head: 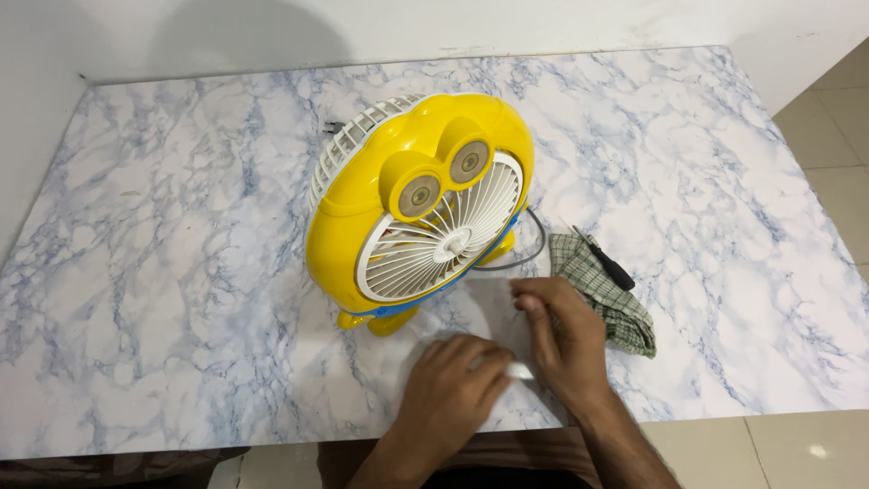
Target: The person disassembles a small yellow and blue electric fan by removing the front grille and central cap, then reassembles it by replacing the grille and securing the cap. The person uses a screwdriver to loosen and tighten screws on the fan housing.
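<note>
A yellow toy-shaped fan (416, 204) with a white grille and two round eyes stands upright on the marble-patterned table (181, 226). In front of it, near the table's front edge, my left hand (448, 394) and my right hand (561, 340) rest close together on a thin white sheet (480, 303) lying on the table. A small white piece (518, 371) shows between the fingers of the two hands; which hand pinches it is unclear. Both hands lie flat with fingers curled over the sheet.
A green checked cloth (606, 294) lies crumpled right of my right hand, with a black screwdriver (605, 260) resting on its far edge. A grey cable (525, 254) curls out from behind the fan. White walls border the table at the back and left; tiled floor lies right.
</note>
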